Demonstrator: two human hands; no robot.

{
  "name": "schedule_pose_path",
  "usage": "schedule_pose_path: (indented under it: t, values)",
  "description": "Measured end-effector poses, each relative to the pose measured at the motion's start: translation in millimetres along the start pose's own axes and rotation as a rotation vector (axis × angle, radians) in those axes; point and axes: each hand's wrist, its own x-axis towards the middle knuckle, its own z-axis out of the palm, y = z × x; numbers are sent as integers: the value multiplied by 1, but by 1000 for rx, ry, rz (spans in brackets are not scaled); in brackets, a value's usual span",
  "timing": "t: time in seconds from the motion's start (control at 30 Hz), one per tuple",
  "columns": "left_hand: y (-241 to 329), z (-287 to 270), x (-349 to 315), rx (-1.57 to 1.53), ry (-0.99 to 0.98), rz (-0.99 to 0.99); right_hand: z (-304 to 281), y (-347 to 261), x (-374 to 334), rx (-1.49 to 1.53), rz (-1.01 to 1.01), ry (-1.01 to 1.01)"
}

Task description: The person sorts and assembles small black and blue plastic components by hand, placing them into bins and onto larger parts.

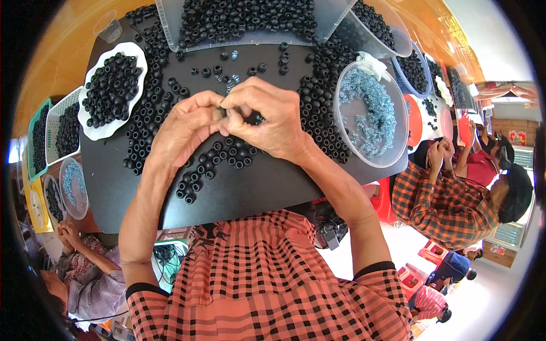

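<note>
Above the middle of the table [242, 198], the left hand [185, 126] and right hand [268, 116] met, both narrowed at the fingertips around a small dark piece [222, 112], mostly hidden. Loose black beads [197, 186] lay below them, toward the near edge. A scalloped white plate [95, 131] heaped with beads overlapped the left edge; a round tub [354, 111] of pale-blue coils [380, 116] stood at the right edge, and a clear bin [250, 39] at the far edge.
</note>
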Motion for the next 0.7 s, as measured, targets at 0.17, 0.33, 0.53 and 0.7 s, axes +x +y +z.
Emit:
schedule_pose_path:
  t: [0.17, 0.33, 0.53, 0.7]
  values:
    - [-5, 1, 0, 9, 4, 56, -6, 3, 4, 81, 130, -9]
    - [-16, -3, 2, 359, 142, 224, 0, 13, -4, 336, 461, 2]
    - [-14, 2, 2, 374, 161, 250, 5, 15, -7, 332, 423, 3]
    - [-14, 2, 0, 354, 157, 255, 1, 10, -2, 152, 276, -24]
